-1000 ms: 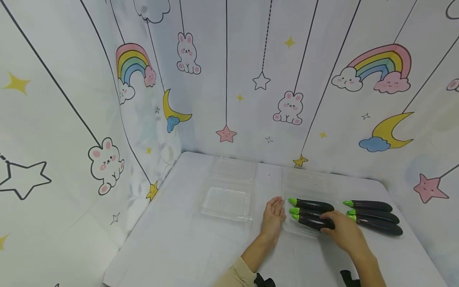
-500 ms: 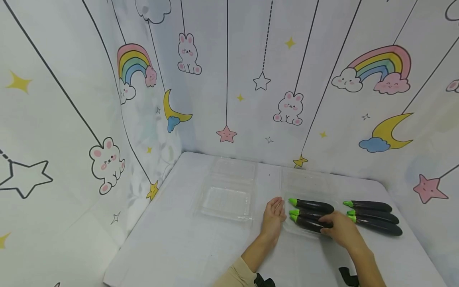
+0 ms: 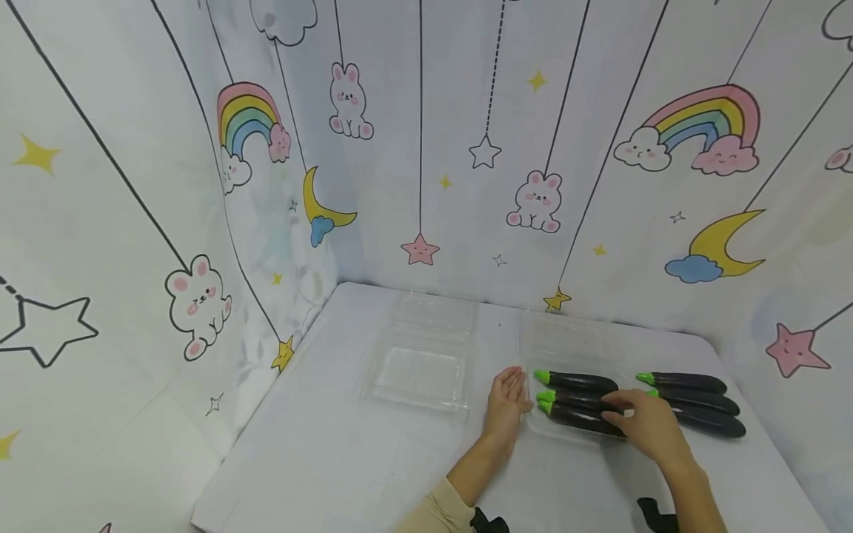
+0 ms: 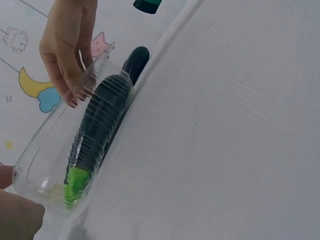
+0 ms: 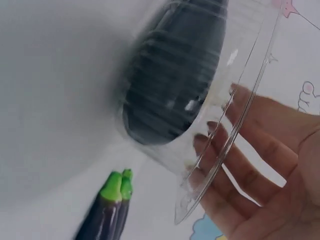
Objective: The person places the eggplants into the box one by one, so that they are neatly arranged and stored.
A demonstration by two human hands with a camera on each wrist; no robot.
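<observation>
Inside the clear box (image 3: 543, 426), three eggplants (image 3: 574, 402) lie side by side, green stems toward its left edge. The right hand (image 3: 643, 426) reaches over the box's right end with fingers spread, seemingly pinching nothing; whether a fingertip touches an eggplant I cannot tell. At the box's left edge, the left hand (image 3: 505, 406) rests with fingers nearly straight. Three more eggplants (image 3: 700, 401) lie just beyond the box's right side. Their glossy skins look firm but slippery, so wrapping the thick middle should serve better than tugging a stem. The box's thin wall probably flexes and slides easily; bracing it makes sense.
</observation>
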